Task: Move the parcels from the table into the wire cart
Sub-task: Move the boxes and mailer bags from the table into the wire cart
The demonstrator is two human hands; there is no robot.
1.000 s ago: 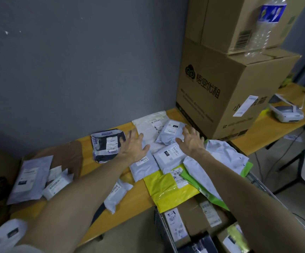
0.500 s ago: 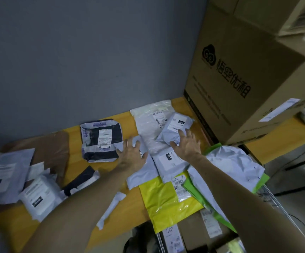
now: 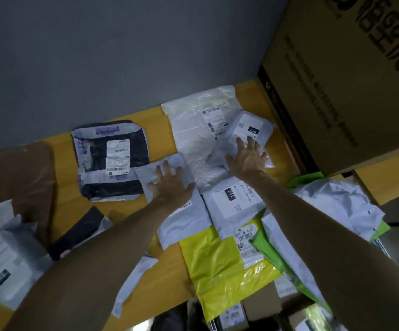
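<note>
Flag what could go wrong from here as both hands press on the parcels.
The left hand and right hand lie flat on overlapping white mailers; sweeping them together may let slick bags slide apart or drop. The yellow parcel overhangs the table edge and could be knocked off, possibly missing the cart.

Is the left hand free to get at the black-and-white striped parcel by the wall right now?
Probably yes. The left hand lies flat and open on a grey mailer, and the striped parcel sits just to its left on the table, uncovered, nothing between them.
</note>
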